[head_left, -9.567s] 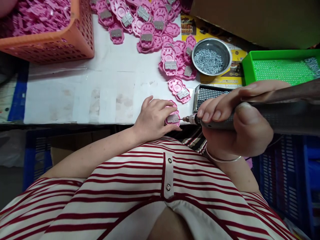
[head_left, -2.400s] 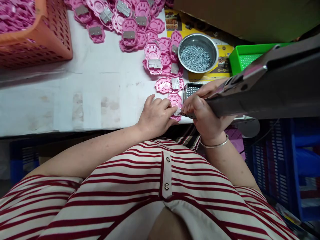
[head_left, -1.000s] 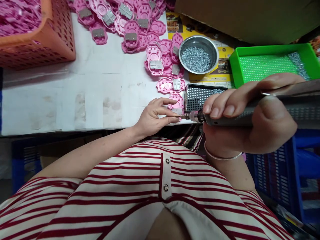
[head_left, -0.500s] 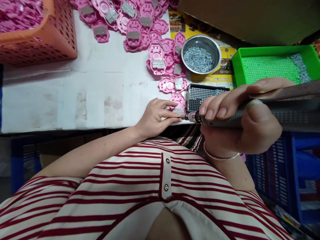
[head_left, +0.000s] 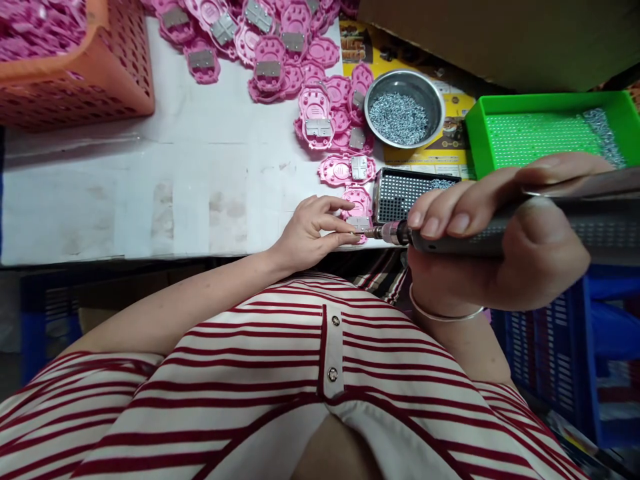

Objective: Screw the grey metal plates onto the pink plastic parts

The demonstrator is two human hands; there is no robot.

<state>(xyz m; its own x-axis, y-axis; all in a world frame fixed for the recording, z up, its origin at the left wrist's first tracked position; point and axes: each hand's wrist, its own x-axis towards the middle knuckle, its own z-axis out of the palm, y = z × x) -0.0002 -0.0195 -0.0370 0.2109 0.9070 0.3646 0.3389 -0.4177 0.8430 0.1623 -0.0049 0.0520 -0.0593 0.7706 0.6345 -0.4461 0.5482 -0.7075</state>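
My right hand (head_left: 500, 233) is wrapped round a dark electric screwdriver (head_left: 465, 245), held level with its tip pointing left. The bit (head_left: 373, 233) reaches the fingertips of my left hand (head_left: 317, 230), whose thumb and forefinger are pinched at its tip; what they hold there is too small to name. Beneath them a pink plastic part (head_left: 356, 202) with a grey metal plate lies at the table's front edge. Just behind it is another pink part (head_left: 340, 170). A black perforated tray (head_left: 400, 193) with some screws stands to the right, partly behind my right fingers.
Many pink parts (head_left: 270, 67) are heaped at the back. A steel bowl (head_left: 404, 143) of small screws and a green tray (head_left: 545, 103) stand at the right, before a cardboard box (head_left: 500, 40). An orange basket (head_left: 125, 67) is at the left, blue crates (head_left: 550, 353) below right.
My right hand and the screwdriver have shifted slightly to the right. My left hand stays nearly in place, its fingertips still close to the bit.
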